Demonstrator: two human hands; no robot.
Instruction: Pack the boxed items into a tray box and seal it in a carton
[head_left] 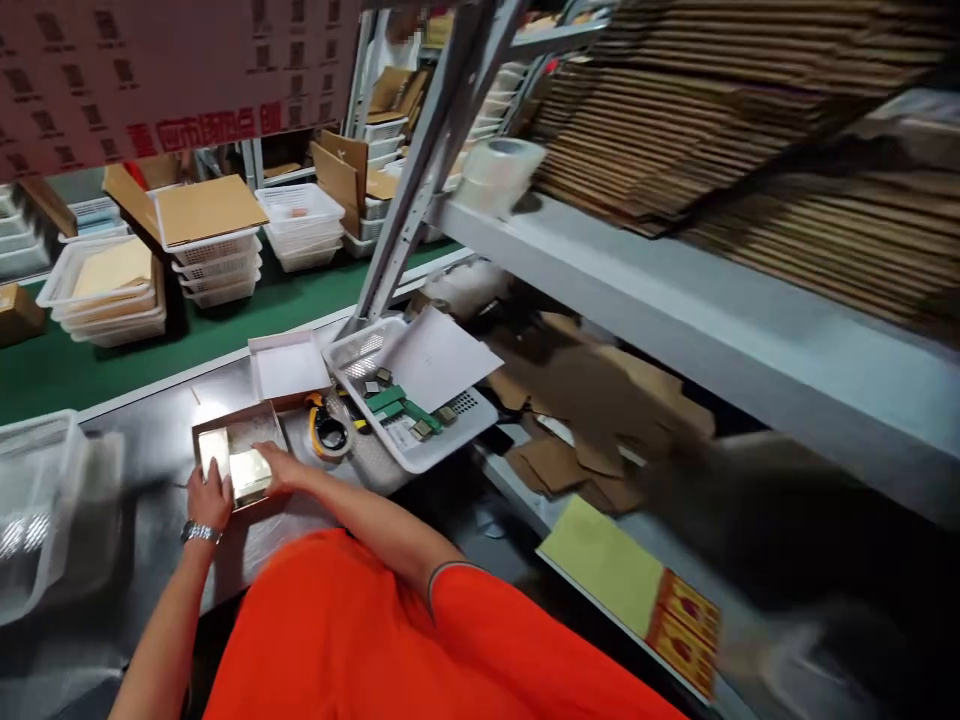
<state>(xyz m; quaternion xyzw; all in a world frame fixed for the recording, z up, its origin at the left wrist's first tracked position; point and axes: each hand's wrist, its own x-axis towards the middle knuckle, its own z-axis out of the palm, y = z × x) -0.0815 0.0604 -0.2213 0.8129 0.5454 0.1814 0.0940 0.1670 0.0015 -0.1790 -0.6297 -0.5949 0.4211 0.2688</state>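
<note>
"What sits around the box [241, 425]?"
"It's on the worktop [161, 408]. Behind it, slightly right, is a lid [289, 366]; to its right, a tape dispenser [328, 432]."
"Farther right of the box?"
"A basket [420, 460], with a paper sheet [442, 355] and small parts [388, 400] in it."
"And left?"
"A bin [34, 510]. Well behind the box, stacked baskets [217, 268] stand on a long surface [45, 375]."
</note>
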